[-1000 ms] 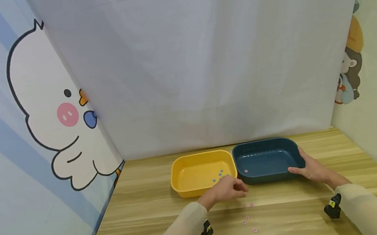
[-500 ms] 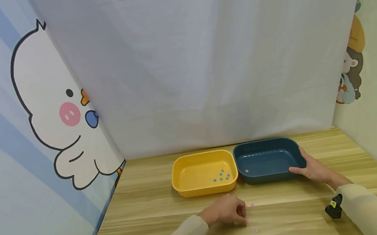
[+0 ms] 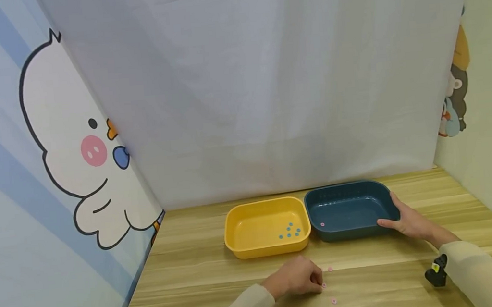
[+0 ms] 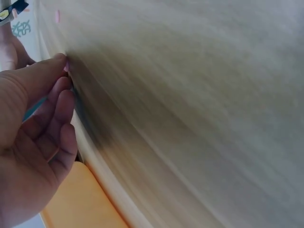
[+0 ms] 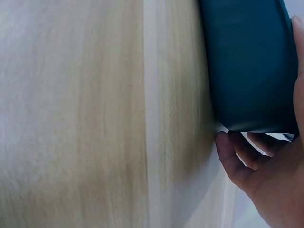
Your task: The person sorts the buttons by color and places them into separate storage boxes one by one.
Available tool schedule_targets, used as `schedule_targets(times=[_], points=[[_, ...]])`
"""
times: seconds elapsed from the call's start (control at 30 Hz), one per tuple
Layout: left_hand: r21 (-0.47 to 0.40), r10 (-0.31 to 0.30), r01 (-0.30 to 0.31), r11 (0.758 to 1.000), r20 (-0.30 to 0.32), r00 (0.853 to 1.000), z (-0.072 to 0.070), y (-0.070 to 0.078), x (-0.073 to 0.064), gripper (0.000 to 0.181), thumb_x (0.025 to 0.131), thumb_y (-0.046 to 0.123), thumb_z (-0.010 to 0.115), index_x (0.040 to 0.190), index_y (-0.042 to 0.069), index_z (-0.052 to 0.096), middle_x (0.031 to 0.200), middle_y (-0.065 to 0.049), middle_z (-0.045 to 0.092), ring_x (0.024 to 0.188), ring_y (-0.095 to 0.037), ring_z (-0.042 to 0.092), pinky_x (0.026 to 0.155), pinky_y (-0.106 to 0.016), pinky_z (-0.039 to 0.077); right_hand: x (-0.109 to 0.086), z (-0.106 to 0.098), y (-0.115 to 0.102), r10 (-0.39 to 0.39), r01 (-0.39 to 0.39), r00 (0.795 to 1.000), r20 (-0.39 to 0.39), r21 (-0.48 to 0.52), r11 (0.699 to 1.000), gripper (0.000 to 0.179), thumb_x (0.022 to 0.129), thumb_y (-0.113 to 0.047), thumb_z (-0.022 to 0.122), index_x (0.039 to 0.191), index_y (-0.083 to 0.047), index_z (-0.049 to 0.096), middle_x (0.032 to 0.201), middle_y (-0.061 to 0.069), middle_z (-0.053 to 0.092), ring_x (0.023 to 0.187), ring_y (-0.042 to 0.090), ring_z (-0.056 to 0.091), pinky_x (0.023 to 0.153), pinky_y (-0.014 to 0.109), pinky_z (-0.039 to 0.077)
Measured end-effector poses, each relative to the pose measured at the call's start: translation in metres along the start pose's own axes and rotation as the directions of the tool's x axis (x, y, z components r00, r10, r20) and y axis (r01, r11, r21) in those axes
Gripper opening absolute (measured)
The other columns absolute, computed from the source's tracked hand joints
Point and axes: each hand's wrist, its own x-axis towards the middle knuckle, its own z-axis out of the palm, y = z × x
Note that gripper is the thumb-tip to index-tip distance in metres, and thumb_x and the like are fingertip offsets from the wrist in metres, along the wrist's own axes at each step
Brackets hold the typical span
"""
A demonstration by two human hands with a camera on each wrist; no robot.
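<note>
My left hand (image 3: 297,277) is low over the wooden table, thumb and forefinger pinching at a small pink button (image 4: 66,67). Right at those fingertips lies a pink button (image 3: 324,285), with another pink button (image 3: 330,269) behind it and a pink button (image 3: 334,301) nearer the front. My right hand (image 3: 414,222) grips the right end of a dark teal tray (image 3: 343,234), its thumb over the front rim and its fingers around the side. One pink button (image 3: 322,224) lies inside that tray.
A yellow tray (image 3: 271,251) stands left of the teal one, their ends side by side. Several blue buttons (image 3: 288,229) lie in its right part. Behind both trays hangs a pale curtain (image 3: 246,100), and printed walls stand at either side of the table (image 3: 186,274).
My left hand has come down from beside the yellow tray's front edge to the pink buttons on the table. The right hand keeps its grip on the teal tray.
</note>
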Motion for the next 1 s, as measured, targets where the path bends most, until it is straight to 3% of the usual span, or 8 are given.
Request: schedule_targets(times=[0.17,0.43,0.67,1.0], points=[[0.032,0.039,-0.039,0.999,-0.012,0.999,-0.001,-0.001,-0.002,0.003,0.082,0.026,0.074,0.082,0.023,0.074,0.068,0.021,0.060,0.059,0.014,0.044,0.057,-0.005,0.035,0.000,0.000,0.001,-0.001,0.001,1.000,-0.001,0.006,1.000,0.109,0.087,-0.036,0.067,0.144,0.009,-0.014,0.145,0.042,-0.004,0.128,0.061,0.006,0.099,0.070,0.013],[0.073,0.027,-0.027,0.997,0.000,1.000,-0.001,0.000,-0.002,0.003,0.084,0.028,0.073,0.083,0.025,0.075,0.070,0.022,0.059,0.060,0.013,0.044,0.057,-0.006,0.035,0.000,0.000,0.000,-0.007,0.007,1.000,0.000,0.017,1.000,0.110,0.087,-0.036,0.068,0.144,0.009,-0.015,0.145,0.042,-0.004,0.128,0.061,0.006,0.098,0.070,0.013],[0.012,0.036,-0.036,0.999,0.004,0.999,-0.003,-0.004,-0.001,0.009,0.083,0.022,0.074,0.076,0.022,0.068,0.066,0.020,0.055,0.059,0.010,0.044,0.056,-0.006,0.036,0.000,-0.001,0.001,-0.008,0.008,1.000,-0.001,0.010,1.000,0.109,0.088,-0.036,0.067,0.144,0.009,-0.015,0.144,0.042,-0.005,0.128,0.061,0.006,0.098,0.070,0.013],[-0.021,0.049,-0.050,0.999,-0.044,0.998,-0.023,-0.008,0.005,0.010,0.085,0.017,0.069,0.077,0.018,0.063,0.067,0.016,0.052,0.060,0.005,0.044,0.057,-0.007,0.036,0.002,0.001,0.003,-0.018,0.018,1.000,-0.006,-0.006,1.000,0.109,0.088,-0.035,0.067,0.143,0.009,-0.015,0.144,0.043,-0.003,0.127,0.062,0.009,0.097,0.070,0.016]])
